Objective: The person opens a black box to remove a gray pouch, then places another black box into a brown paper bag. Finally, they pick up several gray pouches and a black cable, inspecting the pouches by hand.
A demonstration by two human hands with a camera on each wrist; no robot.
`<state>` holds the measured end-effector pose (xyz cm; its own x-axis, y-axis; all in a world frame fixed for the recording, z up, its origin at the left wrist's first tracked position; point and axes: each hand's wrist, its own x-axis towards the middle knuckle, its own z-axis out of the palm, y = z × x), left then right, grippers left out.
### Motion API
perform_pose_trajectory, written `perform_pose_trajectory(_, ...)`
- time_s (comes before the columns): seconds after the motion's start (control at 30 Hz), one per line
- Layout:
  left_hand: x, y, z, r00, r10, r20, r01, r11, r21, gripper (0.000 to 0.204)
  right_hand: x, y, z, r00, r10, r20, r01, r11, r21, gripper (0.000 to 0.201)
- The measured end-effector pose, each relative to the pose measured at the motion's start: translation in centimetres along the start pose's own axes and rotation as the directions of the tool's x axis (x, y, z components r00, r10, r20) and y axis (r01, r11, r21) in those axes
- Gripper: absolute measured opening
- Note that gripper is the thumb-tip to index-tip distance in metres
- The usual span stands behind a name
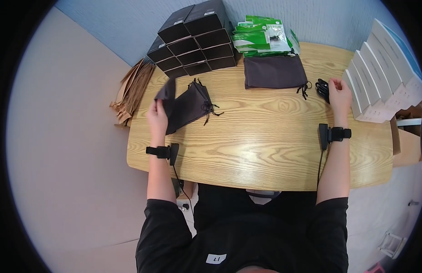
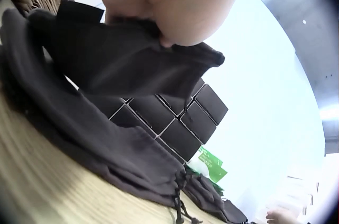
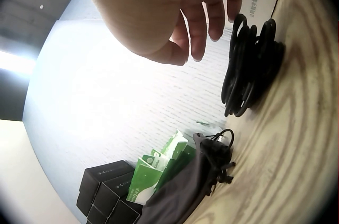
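My left hand [image 1: 157,118] pinches a dark grey drawstring pouch [image 1: 169,91] by its edge, lifted over a small pile of similar pouches [image 1: 189,105]. In the left wrist view the held pouch [image 2: 127,65] hangs folded from the fingers, with the pile [image 2: 106,134] below it. On the right, my right hand [image 1: 341,96] is beside a coiled black cable [image 1: 323,89] on the table. The right wrist view shows its fingers [image 3: 197,33] loosely bent, holding nothing, with a gap to the cable [image 3: 249,70].
Black boxes [image 1: 193,41] are stacked at the back left, with brown paper bags [image 1: 133,88] beside them. Green-and-white packets [image 1: 261,38] lie at the back behind flat grey pouches [image 1: 274,73]. White boxes [image 1: 379,77] stand along the wooden table's [image 1: 247,145] right side.
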<state>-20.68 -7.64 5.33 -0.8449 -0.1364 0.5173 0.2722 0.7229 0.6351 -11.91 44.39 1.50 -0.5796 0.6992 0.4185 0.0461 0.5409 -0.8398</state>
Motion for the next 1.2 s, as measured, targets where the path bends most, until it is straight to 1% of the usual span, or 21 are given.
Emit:
perform_pose_trajectory(0.03,0.0,-0.3,0.1,1.000,0.000,0.001,0.000,1.000,-0.001,0.026,0.0,-0.1,0.0,1.000,0.000,0.000,0.000,1.000,-0.001,0.019)
perform_pose_trajectory(0.1,-0.3,2.1,-0.1,0.983,0.160,-0.086,-0.149,0.981,0.121,0.026,-0.1,-0.2,0.0,1.000,-0.020,-0.012,0.019,1.000,-0.021,0.019)
perform_pose_trajectory(0.13,-0.8,3.5,-0.1,0.992,0.125,0.001,-0.117,0.927,0.355,0.025,-0.1,-0.2,0.0,1.000,-0.019,-0.012,0.019,1.000,-0.024,0.019)
perform_pose_trajectory(0.17,-0.9,3.3,0.3,0.992,0.125,0.003,-0.118,0.929,0.352,0.025,-0.1,-0.3,0.0,0.998,-0.066,-0.019,0.065,0.998,-0.025,0.019)
perform_pose_trajectory(0.2,-1.0,3.0,0.9,0.942,0.287,0.172,-0.326,0.903,0.280,0.026,-0.1,-0.4,0.0,0.993,-0.112,-0.028,0.112,0.993,-0.028,0.018)
perform_pose_trajectory(0.23,-1.1,2.8,1.4,0.837,0.443,0.323,-0.512,0.841,0.174,0.027,-0.2,-0.5,0.1,0.993,-0.111,-0.034,0.110,0.993,-0.035,0.018)
perform_pose_trajectory(0.27,-1.4,2.9,1.8,0.833,0.448,0.326,-0.517,0.840,0.164,0.027,-0.4,-0.8,0.4,0.996,-0.091,0.010,0.090,0.993,0.073,0.018)
perform_pose_trajectory(0.37,-2.6,3.4,2.4,0.812,0.144,0.566,-0.382,0.864,0.328,0.037,-1.7,-2.3,1.4,0.962,-0.020,0.271,-0.039,0.977,0.212,0.024)
perform_pose_trajectory(0.4,-2.7,3.7,2.9,0.836,0.284,0.469,-0.449,0.845,0.290,0.038,-2.4,-3.0,2.1,0.934,0.014,0.357,-0.096,0.972,0.213,0.029)
perform_pose_trajectory(0.43,-2.6,4.2,3.5,0.832,0.290,0.473,-0.456,0.843,0.285,0.038,-2.9,-3.0,2.9,0.937,0.018,0.350,-0.098,0.972,0.212,0.029)
perform_pose_trajectory(0.5,-2.8,7.2,4.4,0.849,0.327,0.414,-0.308,0.944,-0.115,0.033,-3.6,-2.1,5.0,0.955,-0.144,0.260,0.147,0.989,0.008,0.045)
perform_pose_trajectory(0.53,-3.6,9.3,5.1,0.856,0.139,0.498,0.004,0.961,-0.276,0.031,-3.6,-1.3,5.9,0.955,-0.148,0.256,0.151,0.989,0.008,0.045)
perform_pose_trajectory(0.57,-3.8,9.7,6.3,0.814,0.153,0.560,0.072,0.930,-0.360,0.029,-3.6,-0.3,6.8,0.945,-0.103,0.312,0.085,0.994,0.072,0.050)
perform_pose_trajectory(0.63,-3.9,10.2,8.7,0.681,0.193,0.707,0.089,0.936,-0.341,0.033,-3.1,-0.2,7.1,0.927,-0.070,0.369,0.023,0.991,0.130,0.056)
perform_pose_trajectory(0.67,-3.9,10.9,9.5,0.684,0.196,0.703,0.087,0.934,-0.346,0.033,-3.1,-0.4,6.8,0.932,-0.108,0.346,0.070,0.990,0.121,0.054)
perform_pose_trajectory(0.73,-3.8,12.4,11.0,0.591,0.079,0.802,0.407,0.830,-0.382,0.040,-3.2,-1.3,5.9,0.936,-0.147,0.319,0.118,0.987,0.107,0.053)
perform_pose_trajectory(0.77,-3.8,12.4,12.2,0.592,0.084,0.802,0.406,0.828,-0.387,0.040,-3.4,-2.3,5.4,0.933,-0.128,0.336,0.093,0.989,0.118,0.052)
perform_pose_trajectory(0.83,-3.9,12.2,15.3,0.638,-0.054,0.768,0.637,0.599,-0.486,0.048,-3.1,-2.5,5.0,0.934,-0.104,0.342,0.069,0.991,0.111,0.052)
perform_pose_trajectory(0.9,-3.8,12.6,15.9,0.659,-0.064,0.749,0.594,0.656,-0.466,0.050,-3.1,-2.4,5.3,0.930,-0.175,0.323,0.126,0.978,0.166,0.050)
perform_pose_trajectory(1.03,-3.2,13.4,16.5,0.687,-0.121,0.717,0.511,0.782,-0.358,0.049,-3.7,-2.3,5.7,0.950,-0.094,0.297,0.051,0.987,0.150,0.046)
perform_pose_trajectory(1.2,-3.1,12.9,17.3,0.702,-0.112,0.704,0.458,0.827,-0.326,0.042,-3.3,-0.8,6.0,0.887,0.005,0.461,-0.085,0.985,0.152,0.039)
